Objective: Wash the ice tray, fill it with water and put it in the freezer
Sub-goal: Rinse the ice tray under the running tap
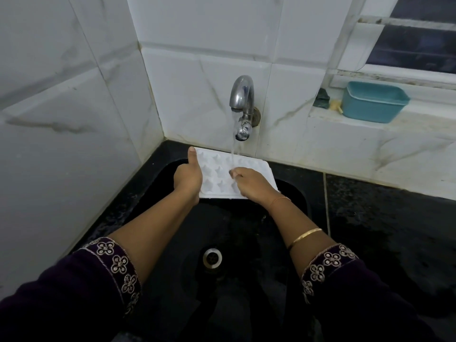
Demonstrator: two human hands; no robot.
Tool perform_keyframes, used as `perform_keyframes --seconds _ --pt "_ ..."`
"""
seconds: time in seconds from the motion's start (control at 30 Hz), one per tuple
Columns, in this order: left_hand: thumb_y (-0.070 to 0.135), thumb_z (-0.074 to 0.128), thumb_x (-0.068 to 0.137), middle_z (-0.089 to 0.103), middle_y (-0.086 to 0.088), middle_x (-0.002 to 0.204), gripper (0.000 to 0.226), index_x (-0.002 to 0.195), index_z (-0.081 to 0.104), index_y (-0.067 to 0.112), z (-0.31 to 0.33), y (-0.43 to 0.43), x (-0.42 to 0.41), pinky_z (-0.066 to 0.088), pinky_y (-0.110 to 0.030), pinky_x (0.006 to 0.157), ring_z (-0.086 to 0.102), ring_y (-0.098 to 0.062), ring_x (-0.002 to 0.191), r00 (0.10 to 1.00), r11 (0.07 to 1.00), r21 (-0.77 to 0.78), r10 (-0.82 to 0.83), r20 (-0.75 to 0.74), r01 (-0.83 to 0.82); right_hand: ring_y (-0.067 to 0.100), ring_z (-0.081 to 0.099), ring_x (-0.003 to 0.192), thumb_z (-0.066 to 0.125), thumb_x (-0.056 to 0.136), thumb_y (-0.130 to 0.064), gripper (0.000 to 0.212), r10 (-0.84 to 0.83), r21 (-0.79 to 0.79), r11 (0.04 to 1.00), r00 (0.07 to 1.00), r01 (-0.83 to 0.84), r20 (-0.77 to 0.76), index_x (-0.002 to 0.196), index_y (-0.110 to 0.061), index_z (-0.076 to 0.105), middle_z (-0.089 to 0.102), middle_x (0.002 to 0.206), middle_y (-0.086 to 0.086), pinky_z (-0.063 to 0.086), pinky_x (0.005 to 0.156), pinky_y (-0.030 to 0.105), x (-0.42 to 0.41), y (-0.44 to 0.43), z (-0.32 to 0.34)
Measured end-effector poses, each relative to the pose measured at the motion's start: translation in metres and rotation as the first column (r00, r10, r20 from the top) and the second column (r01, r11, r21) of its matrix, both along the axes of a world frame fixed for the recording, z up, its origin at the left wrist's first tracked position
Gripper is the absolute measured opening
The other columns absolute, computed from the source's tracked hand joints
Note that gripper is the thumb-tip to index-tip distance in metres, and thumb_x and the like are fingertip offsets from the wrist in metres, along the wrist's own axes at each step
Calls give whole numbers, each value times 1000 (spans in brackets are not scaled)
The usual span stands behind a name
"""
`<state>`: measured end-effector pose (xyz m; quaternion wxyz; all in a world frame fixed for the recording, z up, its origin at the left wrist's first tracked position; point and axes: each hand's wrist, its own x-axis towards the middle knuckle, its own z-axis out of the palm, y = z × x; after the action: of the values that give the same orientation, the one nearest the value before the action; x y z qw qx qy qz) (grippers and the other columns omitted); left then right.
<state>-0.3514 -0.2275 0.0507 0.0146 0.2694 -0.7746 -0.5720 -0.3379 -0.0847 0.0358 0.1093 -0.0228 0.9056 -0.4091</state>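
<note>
A white ice tray (217,169) with star-shaped cells is held over the far end of the black sink (296,193), under the running tap (241,99). My left hand (188,178) grips the tray's left edge, thumb pointing up along the rim. On the tray's right half, my right hand (251,183) lies over the cells with fingertips curled down onto the tray where the stream lands. Water falls from the spout onto the middle of the tray.
A drain (212,257) sits in the sink bottom near me. Wet black counter (382,218) runs to the right. On the window ledge stand a teal plastic tub (372,102) and a dark scrubber (322,97). White tiled walls close in the left and back.
</note>
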Motion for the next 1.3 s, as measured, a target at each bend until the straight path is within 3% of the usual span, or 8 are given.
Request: perform_keyframes --seconds 0.1,0.27,0.47,0.73,0.9,1.0,1.17,1.3 --pt "61 28 95 47 0 73 57 66 42 14 0 -2 0 41 -32 71 50 -20 75 1000 1000 -22 10 5 -10 22 52 94 39 97 -12 26 43 -27 999 998 -42 37 108 0 60 59 119 13 41 90 34 2 -2 -1" --pt "58 29 96 42 1 71 57 65 38 12 3 -4 -1 37 -31 72 43 -14 63 1000 999 -36 18 -3 -18 11 38 134 33 102 -20 38 91 -14 996 994 -91 56 136 -18 49 41 147 -9 24 100 15 4 9 -3" --pt "59 27 96 44 1 72 57 90 47 6 2 -3 -2 38 -32 72 45 -16 67 1000 1000 -16 -2 7 2 16 46 127 31 100 -28 35 83 192 978 997 -80 -9 126 -33 54 49 140 -12 34 99 25 -4 17 -4" --pt "61 27 95 42 1 70 57 65 37 14 4 -4 3 33 -24 52 41 -13 61 999 1000 -32 1 40 1 18 42 131 34 102 -23 35 49 -54 997 999 -48 14 129 -13 54 49 142 1 28 104 22 3 0 -8" --pt "60 28 95 45 -1 72 58 67 41 11 5 -7 2 41 -31 67 48 -18 70 1000 999 -47 -1 31 3 13 41 132 34 102 -22 36 72 -56 996 996 -70 44 132 -19 53 46 144 -7 26 101 17 4 9 -8" --pt "59 27 96 47 -1 75 60 85 49 5 8 -4 1 38 -31 70 49 -18 70 1000 999 -49 -6 16 7 14 45 127 32 101 -27 34 53 99 994 998 -49 -38 124 -26 57 50 140 -9 32 99 23 2 13 -7" --pt "58 25 97 48 -1 79 66 112 55 0 13 -11 2 35 -26 58 44 -16 66 1000 999 -50 7 -5 -7 11 53 87 34 99 -17 31 -226 -191 963 958 191 -176 109 -19 63 61 110 -1 35 74 22 2 17 -6" --pt "59 27 96 40 2 71 63 104 54 3 6 -19 4 40 -30 65 40 -12 61 999 999 -42 34 9 -34 11 45 65 34 97 -16 28 -242 -148 963 963 224 -121 97 -18 62 51 74 -8 34 63 26 -1 25 -13"
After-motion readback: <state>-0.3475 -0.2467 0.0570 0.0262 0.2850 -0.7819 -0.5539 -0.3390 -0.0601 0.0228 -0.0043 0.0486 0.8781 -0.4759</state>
